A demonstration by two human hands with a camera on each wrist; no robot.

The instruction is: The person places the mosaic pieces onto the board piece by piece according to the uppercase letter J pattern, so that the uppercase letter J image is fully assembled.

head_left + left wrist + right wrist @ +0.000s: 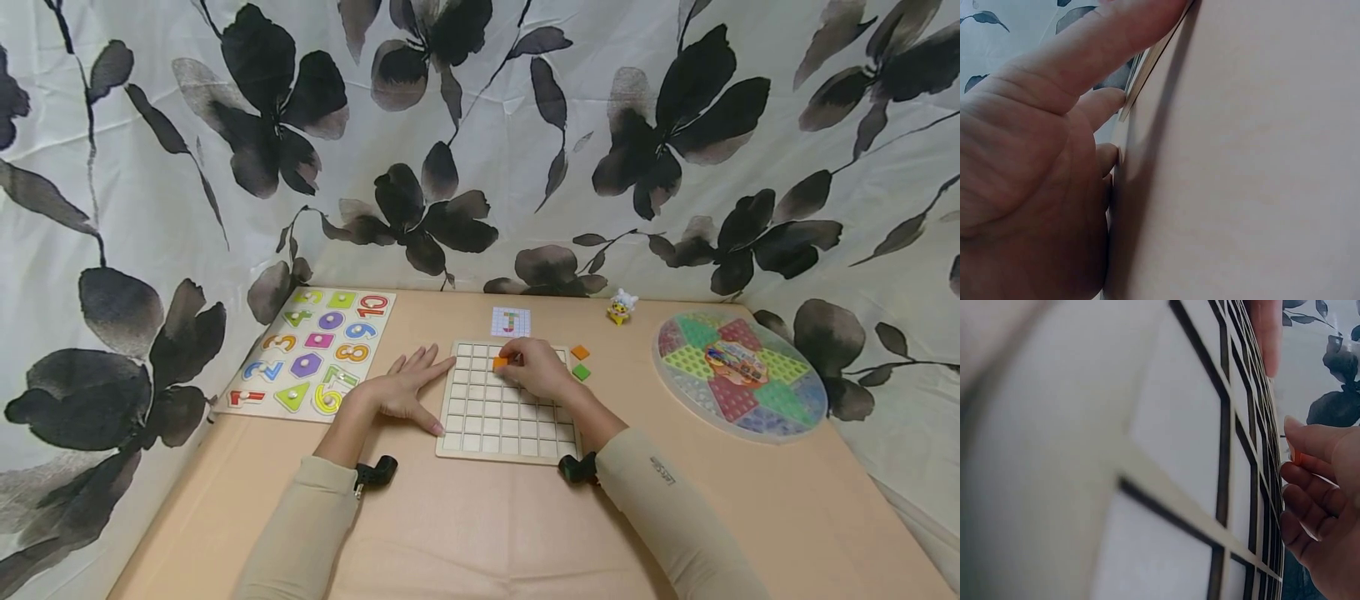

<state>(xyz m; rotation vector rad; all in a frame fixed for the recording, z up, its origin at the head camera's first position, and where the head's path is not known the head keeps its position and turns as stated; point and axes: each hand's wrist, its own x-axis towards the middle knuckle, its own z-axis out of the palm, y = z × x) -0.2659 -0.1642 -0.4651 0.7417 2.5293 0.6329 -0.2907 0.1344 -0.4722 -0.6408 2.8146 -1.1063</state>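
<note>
A wooden grid board with rows of white square cells lies between the hands. My left hand has its fingers spread straight, thumb and forefinger touching the board's left edge; the thumb shows close in the left wrist view. Over the upper part of the board, my right hand pinches an orange square tile between thumb and fingers. In the right wrist view only a sliver of that orange tile shows. Another orange tile and a green tile lie right of the board.
Behind the board lies a gridded card with a letter J. A number-and-shape puzzle board is on the left. At right stand a small toy figure and a round, colourfully patterned container. A floral cloth hangs behind the table.
</note>
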